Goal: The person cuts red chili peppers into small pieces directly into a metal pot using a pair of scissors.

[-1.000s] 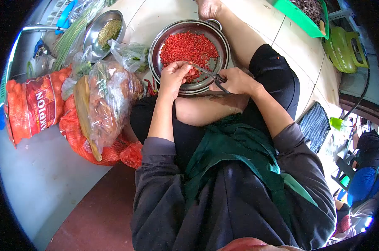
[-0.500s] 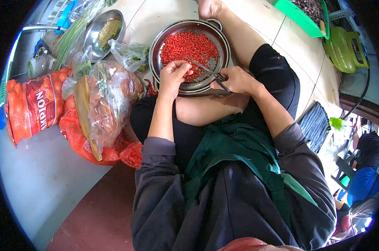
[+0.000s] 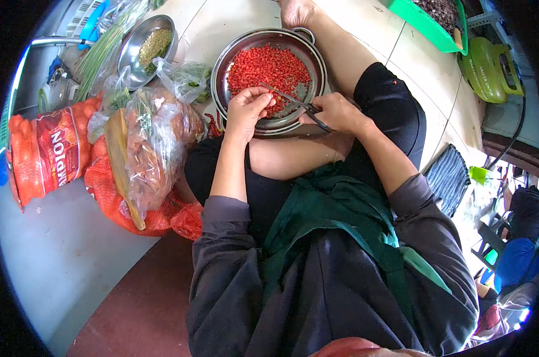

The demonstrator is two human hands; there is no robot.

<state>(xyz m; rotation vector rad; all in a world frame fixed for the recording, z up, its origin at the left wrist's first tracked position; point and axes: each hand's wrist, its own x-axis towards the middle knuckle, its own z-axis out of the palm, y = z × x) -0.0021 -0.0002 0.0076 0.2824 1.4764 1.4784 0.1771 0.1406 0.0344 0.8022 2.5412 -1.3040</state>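
Small red chili pieces (image 3: 268, 66) cover much of the bottom of a round metal pot (image 3: 320, 65) on the floor. Over its near right rim, my right hand (image 3: 339, 112) is closed around the handles of dark scissors (image 3: 310, 109). Their blades point left across the pot toward my other hand. My left hand (image 3: 249, 112) is above the pot's near left side, thumb and fingers pinched together by the blade tips. Whatever sits in that pinch is too small to make out.
Left of the pot are a metal bowl (image 3: 169, 50) of green bits, plastic-wrapped food (image 3: 153, 152), a wooden board (image 3: 122, 169) and a red net sack (image 3: 49, 149). A green gas cylinder (image 3: 485, 70) and a green tray (image 3: 427, 30) stand at right. My bare foot rests beyond the pot.
Both hands stay almost in place over the pot. The scissor blades look closer together now, and my left fingers have shifted very slightly.
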